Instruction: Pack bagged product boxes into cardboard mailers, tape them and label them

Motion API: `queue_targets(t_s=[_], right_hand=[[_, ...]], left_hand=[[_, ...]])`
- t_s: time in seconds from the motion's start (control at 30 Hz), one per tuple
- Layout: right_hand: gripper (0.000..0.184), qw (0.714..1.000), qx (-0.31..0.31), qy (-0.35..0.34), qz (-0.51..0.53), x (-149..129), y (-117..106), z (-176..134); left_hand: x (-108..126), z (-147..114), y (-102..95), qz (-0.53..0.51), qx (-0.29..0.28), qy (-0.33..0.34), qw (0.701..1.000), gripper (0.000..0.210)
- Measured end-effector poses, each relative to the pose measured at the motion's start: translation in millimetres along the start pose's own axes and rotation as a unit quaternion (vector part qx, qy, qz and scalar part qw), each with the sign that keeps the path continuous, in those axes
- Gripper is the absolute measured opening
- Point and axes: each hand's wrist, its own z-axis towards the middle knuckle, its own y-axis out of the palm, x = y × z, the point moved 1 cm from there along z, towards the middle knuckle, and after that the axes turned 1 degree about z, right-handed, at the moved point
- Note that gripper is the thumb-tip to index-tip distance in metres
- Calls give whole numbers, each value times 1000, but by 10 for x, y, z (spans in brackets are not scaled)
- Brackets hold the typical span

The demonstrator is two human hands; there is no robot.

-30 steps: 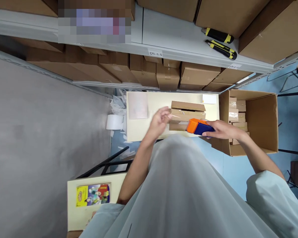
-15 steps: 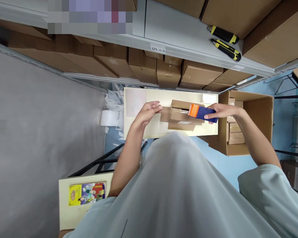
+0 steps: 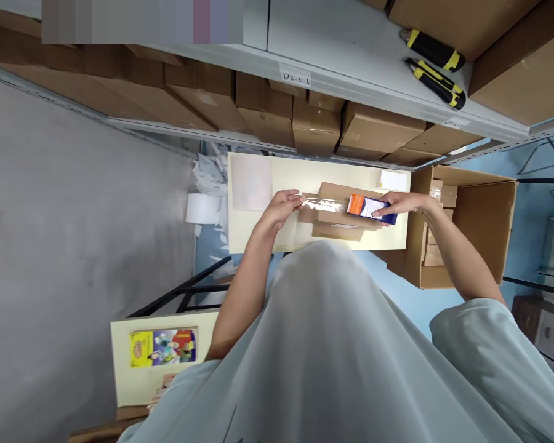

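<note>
My right hand (image 3: 399, 203) grips a tape dispenser (image 3: 356, 204), dark blue with an orange front end, above a small cardboard box (image 3: 341, 189). From the dispenser a shiny clear strip of tape (image 3: 325, 203) stretches leftward over the box. The strip's free end is pinched by the fingertips of my left hand (image 3: 279, 209), just left of the box. The box lies on a cream tabletop (image 3: 300, 172), with flaps spread out at its left and front sides. Whether the tape touches the box cannot be made out.
A large open carton (image 3: 482, 227) with several small boxes inside stands right of the table. Above the table's back edge runs a grey shelf (image 3: 351, 67) with two utility knives (image 3: 436, 49) and cartons. A white roll (image 3: 203, 208) is at the left; a white card (image 3: 394, 180) lies back right.
A length of clear tape now shows between my hands. The dispenser has shifted slightly left and tilted, and my left hand is a little further right. The camera view has shifted slightly.
</note>
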Motion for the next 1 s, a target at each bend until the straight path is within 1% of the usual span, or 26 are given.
queue_targets(t_s=[0.17, 0.27, 0.37, 0.6, 0.7, 0.83, 0.9, 1.0], right_hand=[[57, 1000, -6, 1, 24, 137, 16, 51], [57, 999, -8, 1, 50, 171, 64, 51], [58, 998, -23, -7, 59, 210, 123, 68], [57, 998, -37, -31, 48, 399, 164, 143], [58, 998, -40, -29, 48, 442, 160, 164], [62, 999, -30, -15, 34, 450, 159, 183], [63, 999, -29, -11, 32, 444, 166, 183], [63, 999, -29, -7, 35, 421, 187, 181]], left_hand=[[-20, 18, 15, 2, 0, 0, 1000, 49], [-15, 27, 12, 13, -8, 3, 1000, 51], [-51, 33, 0, 21, -15, -2, 1000, 51], [-296, 13, -41, 18, -19, -28, 999, 54], [-398, 30, -65, 9, -10, -35, 999, 55], [-511, 114, -79, 20, 8, -37, 999, 49], [-574, 173, -53, 21, 18, -39, 999, 46], [-687, 258, 50, 20, 31, -42, 998, 42]])
